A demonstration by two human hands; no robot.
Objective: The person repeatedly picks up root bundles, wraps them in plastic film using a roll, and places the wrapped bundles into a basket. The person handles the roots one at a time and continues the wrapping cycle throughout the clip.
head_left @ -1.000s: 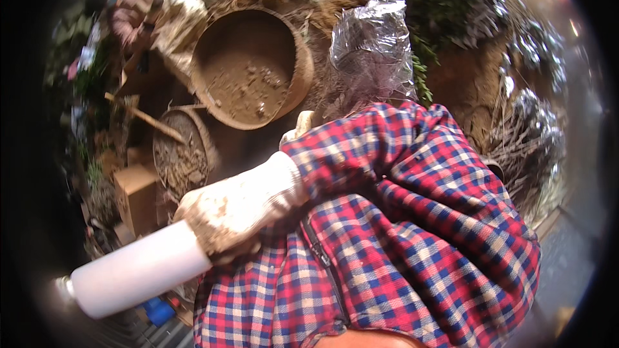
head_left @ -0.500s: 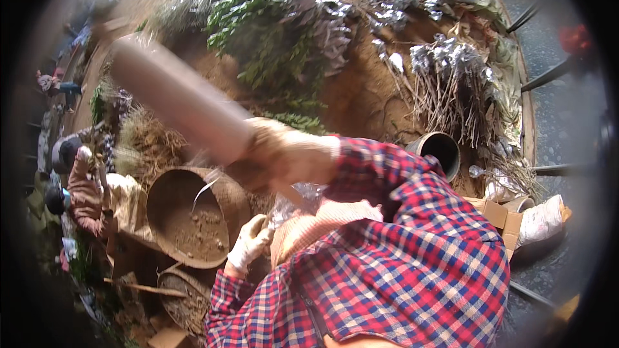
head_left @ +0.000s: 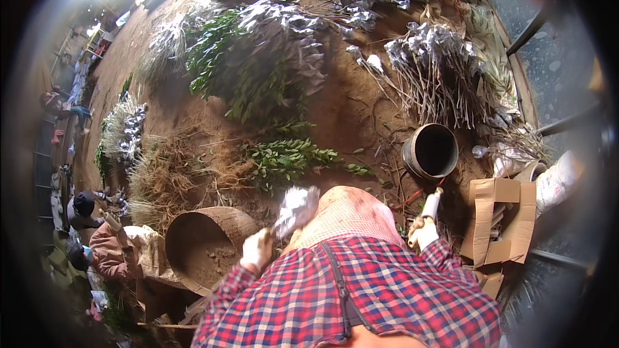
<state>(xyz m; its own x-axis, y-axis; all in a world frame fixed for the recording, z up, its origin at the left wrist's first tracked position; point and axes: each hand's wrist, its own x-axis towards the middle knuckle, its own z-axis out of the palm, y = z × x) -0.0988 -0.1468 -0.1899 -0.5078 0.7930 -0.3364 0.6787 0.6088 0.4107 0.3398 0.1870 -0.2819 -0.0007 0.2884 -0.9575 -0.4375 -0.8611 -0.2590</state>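
My left hand [head_left: 258, 248], in a pale, soiled glove, is closed at the lower end of a small silvery-wrapped bundle [head_left: 298, 209]. This bundle lies beside my lap, which a pink checked cloth [head_left: 361, 209] covers. On the other side of my lap, my gloved right hand [head_left: 421, 234] is closed around a whitish roll [head_left: 431, 205] with a brownish end sticking out at its tip. The roll points away from me, just short of a dark round bucket [head_left: 435, 152] lying open toward me. What the silvery wrap contains is hidden.
Left of me stands a wide tub [head_left: 200, 251] with soil inside. Leafy green cuttings [head_left: 290, 158] and dry rooty plants [head_left: 164, 174] lie ahead. Foil-topped stems [head_left: 438, 71] lie far right, above a cardboard box [head_left: 500, 219]. Another person [head_left: 113, 248] crouches at the left.
My right hand has swung from ahead of me to the right with the roll, which was stretched out toward the far left. My left hand stays by the silvery bundle. The view has shifted.
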